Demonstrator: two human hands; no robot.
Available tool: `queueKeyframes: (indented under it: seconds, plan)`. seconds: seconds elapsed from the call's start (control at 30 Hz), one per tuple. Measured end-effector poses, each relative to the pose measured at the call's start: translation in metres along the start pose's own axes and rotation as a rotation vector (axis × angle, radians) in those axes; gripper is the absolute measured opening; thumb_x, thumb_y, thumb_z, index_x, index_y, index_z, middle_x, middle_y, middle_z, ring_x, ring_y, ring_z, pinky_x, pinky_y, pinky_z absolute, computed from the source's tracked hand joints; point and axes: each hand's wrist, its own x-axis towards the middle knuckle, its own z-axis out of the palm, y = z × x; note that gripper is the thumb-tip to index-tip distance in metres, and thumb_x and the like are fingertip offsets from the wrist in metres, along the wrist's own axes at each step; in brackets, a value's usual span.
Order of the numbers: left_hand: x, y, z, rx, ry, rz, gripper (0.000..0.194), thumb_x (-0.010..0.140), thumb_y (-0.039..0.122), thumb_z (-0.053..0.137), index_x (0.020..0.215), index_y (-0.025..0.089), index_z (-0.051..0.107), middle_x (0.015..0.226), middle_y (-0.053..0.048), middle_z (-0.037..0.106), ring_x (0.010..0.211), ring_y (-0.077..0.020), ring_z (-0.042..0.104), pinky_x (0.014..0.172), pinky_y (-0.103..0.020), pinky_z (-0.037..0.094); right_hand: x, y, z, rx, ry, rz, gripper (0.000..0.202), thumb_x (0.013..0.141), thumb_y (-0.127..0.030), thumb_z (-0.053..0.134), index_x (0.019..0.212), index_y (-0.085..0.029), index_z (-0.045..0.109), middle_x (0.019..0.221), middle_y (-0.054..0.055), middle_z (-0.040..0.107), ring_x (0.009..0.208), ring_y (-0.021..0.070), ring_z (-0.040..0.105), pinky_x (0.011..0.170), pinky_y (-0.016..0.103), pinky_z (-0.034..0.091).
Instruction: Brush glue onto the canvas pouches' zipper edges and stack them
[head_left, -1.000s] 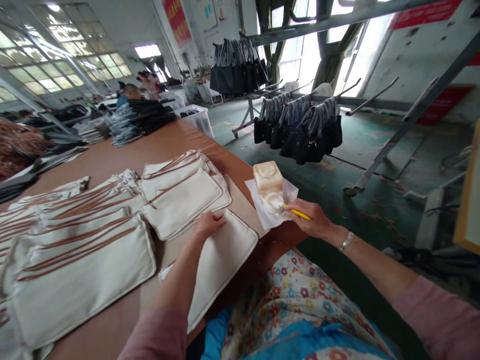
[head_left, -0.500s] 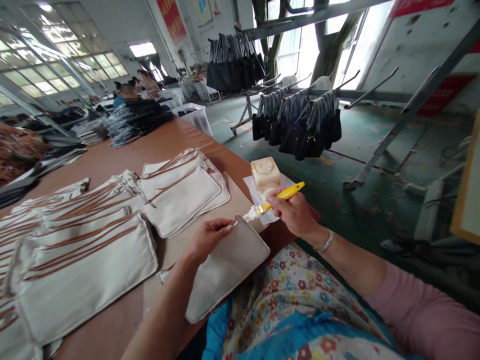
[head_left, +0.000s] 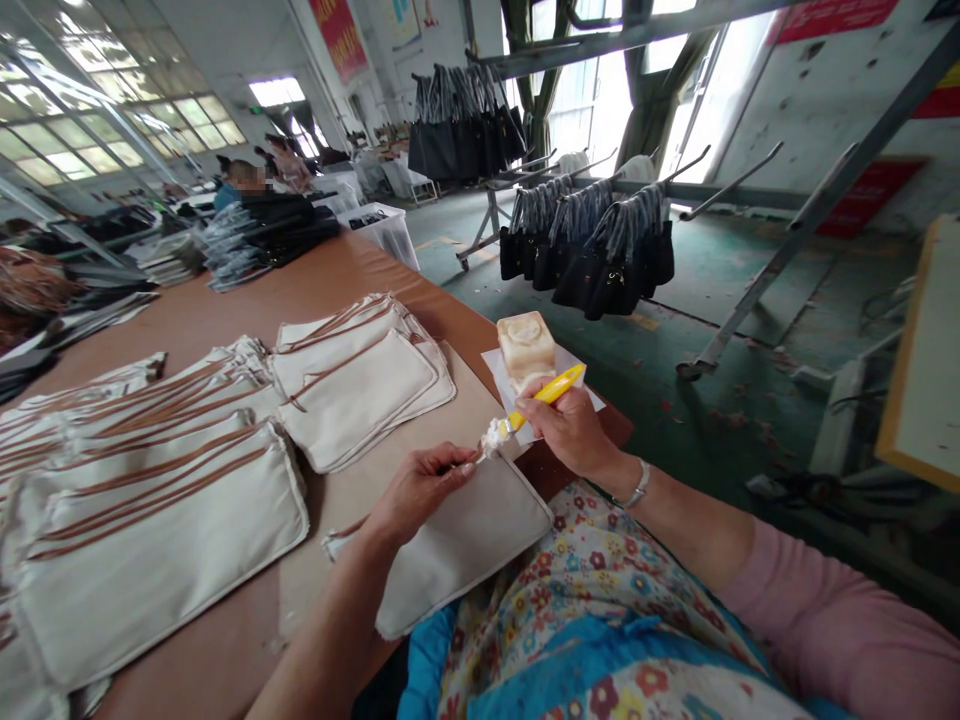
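Observation:
My right hand (head_left: 566,425) is closed around the yellow handle of a brush (head_left: 551,388). The brush's bristles, caked with white paste, touch the upper edge of a pale fabric pouch (head_left: 457,555) near the table's front edge. Thumb and fingers of my left hand (head_left: 427,482) pinch that same edge just left of the bristles. Behind the brush, a cream-coloured square container (head_left: 526,342) stands on a white sheet (head_left: 495,368).
Stacked pale pouches with brown trim (head_left: 165,520) lie on the brown table (head_left: 352,265) at left. Dark bags (head_left: 592,255) hang on a metal rack beyond it. Dark items are piled at the far left, near seated people. A board (head_left: 926,360) stands at right.
My right hand has moved left and slightly down, bringing the bristles onto the pouch edge beside my left fingers. My left hand has shifted slightly right, and the pouch's right corner sits further right.

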Motion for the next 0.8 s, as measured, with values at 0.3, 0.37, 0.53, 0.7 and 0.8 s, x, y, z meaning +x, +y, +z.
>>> queueKeyframes:
  seconds: [0.3,0.37,0.53,0.7,0.8]
  plan:
    - [-0.025,0.014,0.018,0.497,0.159,0.449,0.014,0.091,0.027,0.066,0.098,0.018,0.073,0.086,-0.004,0.064,0.074,-0.0110,0.061,0.066,-0.021,0.045,0.012,-0.008,-0.012,0.280,0.138,0.154,0.015,0.078,-0.029,0.070,0.077,-0.017,0.060,0.045,-0.008,0.044,0.040,0.0074,0.033,0.041,0.021,0.026]
    - [-0.030,0.018,0.021,0.644,0.187,0.517,0.011,0.090,0.026,0.067,0.095,0.018,0.072,0.081,-0.002,0.062,0.069,-0.0096,0.059,0.063,-0.020,0.044,0.010,-0.017,-0.008,0.360,0.024,0.258,0.017,0.075,-0.029,0.071,0.076,-0.017,0.059,0.043,-0.009,0.043,0.037,0.0060,0.030,0.038,0.020,0.021]
    - [-0.035,0.025,0.021,0.791,0.232,0.602,0.011,0.091,0.028,0.067,0.089,0.018,0.071,0.075,-0.001,0.061,0.064,-0.0090,0.059,0.059,-0.019,0.043,0.008,-0.036,-0.014,0.437,-0.196,0.422,0.017,0.069,-0.026,0.072,0.073,-0.017,0.059,0.041,-0.009,0.044,0.034,0.0045,0.028,0.036,0.018,0.017]
    - [-0.038,0.025,0.021,0.848,0.257,0.612,0.015,0.091,0.031,0.066,0.089,0.018,0.072,0.074,-0.002,0.062,0.063,-0.0102,0.059,0.058,-0.020,0.043,0.013,-0.039,-0.012,0.412,-0.024,0.384,0.019,0.067,-0.027,0.073,0.072,-0.019,0.057,0.040,-0.010,0.043,0.033,0.0044,0.026,0.035,0.019,0.013]
    - [-0.048,0.023,0.021,0.900,0.307,0.526,0.020,0.093,0.036,0.062,0.090,0.020,0.073,0.075,-0.004,0.063,0.065,-0.0119,0.060,0.059,-0.022,0.044,0.005,-0.041,0.002,0.423,-0.140,0.443,0.022,0.068,-0.031,0.075,0.071,-0.018,0.057,0.041,-0.008,0.043,0.035,0.0054,0.029,0.036,0.019,0.014]
